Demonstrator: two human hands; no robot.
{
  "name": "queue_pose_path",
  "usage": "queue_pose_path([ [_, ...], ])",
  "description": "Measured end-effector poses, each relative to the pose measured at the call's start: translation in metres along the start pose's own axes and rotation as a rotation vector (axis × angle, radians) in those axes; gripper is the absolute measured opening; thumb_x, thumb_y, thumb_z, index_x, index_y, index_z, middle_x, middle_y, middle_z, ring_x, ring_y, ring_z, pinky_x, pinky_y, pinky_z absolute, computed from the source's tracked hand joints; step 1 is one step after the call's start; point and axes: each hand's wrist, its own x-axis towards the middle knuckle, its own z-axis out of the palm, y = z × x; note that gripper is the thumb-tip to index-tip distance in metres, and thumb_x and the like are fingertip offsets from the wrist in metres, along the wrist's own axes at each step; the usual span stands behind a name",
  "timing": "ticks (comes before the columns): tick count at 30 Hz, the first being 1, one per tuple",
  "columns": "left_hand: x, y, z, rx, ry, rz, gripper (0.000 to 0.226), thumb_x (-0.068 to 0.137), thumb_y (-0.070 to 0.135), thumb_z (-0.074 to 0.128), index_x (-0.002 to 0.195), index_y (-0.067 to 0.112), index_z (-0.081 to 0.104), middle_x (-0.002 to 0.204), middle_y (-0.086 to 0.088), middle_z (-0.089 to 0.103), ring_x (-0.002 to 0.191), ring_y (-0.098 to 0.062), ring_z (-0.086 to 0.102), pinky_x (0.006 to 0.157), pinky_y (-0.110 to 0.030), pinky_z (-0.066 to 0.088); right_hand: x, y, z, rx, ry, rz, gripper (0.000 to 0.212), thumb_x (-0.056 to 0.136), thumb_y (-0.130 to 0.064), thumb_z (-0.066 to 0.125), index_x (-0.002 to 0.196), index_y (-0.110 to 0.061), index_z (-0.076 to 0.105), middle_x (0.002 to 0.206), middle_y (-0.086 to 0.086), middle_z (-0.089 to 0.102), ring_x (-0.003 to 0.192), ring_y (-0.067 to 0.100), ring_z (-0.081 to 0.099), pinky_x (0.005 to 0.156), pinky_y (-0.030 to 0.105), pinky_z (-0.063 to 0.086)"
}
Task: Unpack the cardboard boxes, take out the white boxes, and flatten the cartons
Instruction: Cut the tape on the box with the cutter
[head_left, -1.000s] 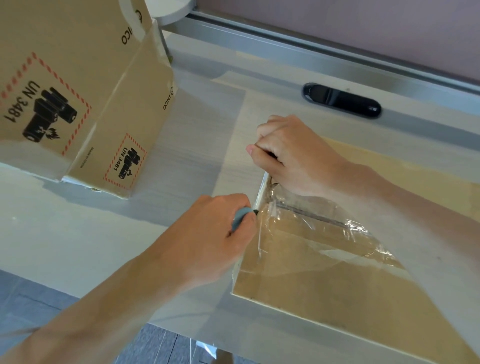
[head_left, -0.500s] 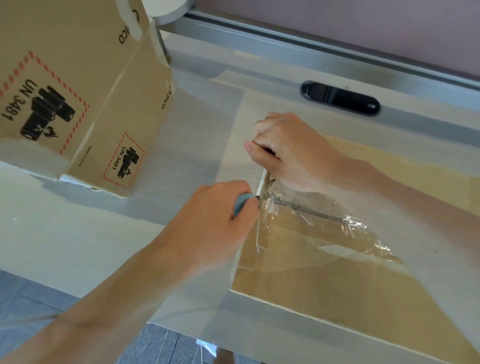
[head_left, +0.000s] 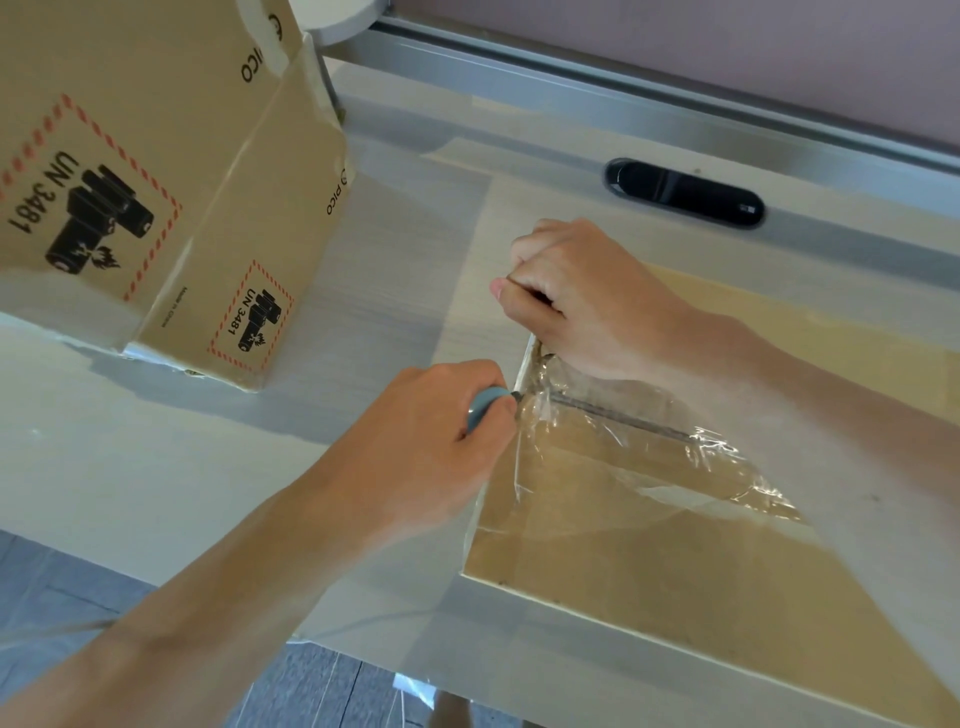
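Observation:
A brown cardboard carton (head_left: 701, 561) lies on the table at the lower right, its top seam covered with clear tape (head_left: 639, 447) that is crinkled and partly lifted. My left hand (head_left: 415, 447) grips a blue-handled cutter (head_left: 483, 405) with its tip at the carton's left end of the seam. My right hand (head_left: 582, 301) is curled at the carton's far left corner, where it pinches something thin that I cannot make out. No white boxes are visible.
A second carton (head_left: 156, 171) with UN 3481 labels and PICO print stands at the upper left. A black oval grommet (head_left: 685, 193) sits in the table near the back rail (head_left: 649, 98). The table's front edge runs close below my arms.
Almost nothing differs. Both hands stay at the carton's left corner, and the cutter tip remains at the taped seam.

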Motion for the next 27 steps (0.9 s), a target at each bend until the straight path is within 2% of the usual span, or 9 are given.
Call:
queue_pose_path([
  [6, -0.013, -0.004, -0.001, -0.053, -0.063, -0.025, 0.033, 0.098, 0.037, 0.046, 0.068, 0.024, 0.049, 0.054, 0.006, 0.048, 0.048, -0.010, 0.043, 0.046, -0.022, 0.036, -0.001, -0.001, 0.000, -0.009, 0.002, 0.018, 0.057, 0.105, -0.019, 0.051, 0.052, -0.020, 0.029, 0.056, -0.010, 0.032, 0.062, 0.010, 0.036, 0.066, 0.031, 0.035],
  [10, -0.016, -0.002, -0.004, -0.137, -0.097, -0.074, 0.033, 0.100, 0.029, 0.052, 0.068, 0.024, 0.052, 0.053, 0.007, 0.046, 0.046, -0.008, 0.040, 0.045, -0.024, 0.032, -0.001, 0.000, 0.001, -0.023, -0.008, 0.021, 0.055, 0.105, -0.019, 0.050, 0.052, -0.013, 0.034, 0.057, -0.008, 0.033, 0.064, 0.014, 0.038, 0.066, 0.033, 0.034],
  [13, -0.014, -0.003, -0.005, -0.326, -0.189, -0.193, 0.035, 0.102, 0.025, 0.054, 0.067, 0.020, 0.053, 0.048, 0.007, 0.042, 0.044, -0.014, 0.041, 0.047, -0.029, 0.034, -0.001, 0.001, 0.002, -0.015, -0.013, 0.031, 0.055, 0.105, -0.022, 0.050, 0.053, -0.013, 0.036, 0.058, -0.009, 0.033, 0.064, 0.011, 0.037, 0.069, 0.030, 0.030],
  [15, -0.014, -0.002, -0.006, -0.406, -0.240, -0.236, 0.038, 0.102, 0.029, 0.058, 0.065, 0.020, 0.053, 0.048, 0.006, 0.040, 0.043, -0.017, 0.042, 0.046, -0.026, 0.036, -0.002, 0.000, 0.001, -0.018, -0.028, 0.032, 0.055, 0.107, -0.028, 0.050, 0.055, -0.013, 0.040, 0.062, -0.010, 0.037, 0.069, 0.013, 0.040, 0.073, 0.032, 0.034],
  [18, -0.015, -0.005, -0.006, -0.497, -0.297, -0.248, 0.039, 0.102, 0.033, 0.062, 0.068, 0.017, 0.055, 0.050, 0.006, 0.035, 0.042, -0.014, 0.036, 0.044, -0.025, 0.035, -0.010, -0.008, -0.009, -0.076, 0.009, 0.023, 0.041, 0.106, -0.039, 0.051, 0.072, -0.017, 0.054, 0.079, -0.010, 0.048, 0.085, 0.016, 0.047, 0.088, 0.035, 0.040],
  [22, -0.020, -0.008, -0.012, -0.309, -0.389, -0.212, 0.037, 0.101, 0.042, 0.063, 0.074, 0.016, 0.058, 0.050, 0.004, 0.041, 0.043, -0.017, 0.045, 0.047, -0.027, 0.040, -0.040, -0.021, -0.032, -0.169, 0.142, 0.099, 0.027, 0.105, -0.042, 0.046, 0.099, -0.018, 0.058, 0.105, -0.002, 0.059, 0.105, 0.021, 0.055, 0.105, 0.039, 0.037],
  [25, -0.016, -0.003, -0.018, -0.310, -0.246, -0.315, 0.035, 0.104, 0.037, 0.057, 0.078, 0.013, 0.057, 0.053, 0.000, 0.050, 0.048, -0.023, 0.056, 0.053, -0.033, 0.047, -0.082, -0.026, -0.050, -0.061, 0.236, 0.301, 0.025, 0.103, -0.040, 0.051, 0.113, -0.018, 0.057, 0.118, -0.004, 0.058, 0.115, 0.019, 0.053, 0.104, 0.036, 0.037],
  [27, -0.009, 0.008, -0.022, -0.102, -0.068, -0.218, 0.030, 0.106, 0.037, 0.050, 0.081, 0.021, 0.054, 0.057, 0.003, 0.053, 0.051, -0.018, 0.055, 0.056, -0.037, 0.047, -0.127, -0.027, -0.062, 0.046, 0.350, 0.523, 0.027, 0.102, -0.038, 0.055, 0.123, -0.020, 0.055, 0.125, -0.009, 0.053, 0.121, 0.012, 0.049, 0.102, 0.039, 0.043],
])
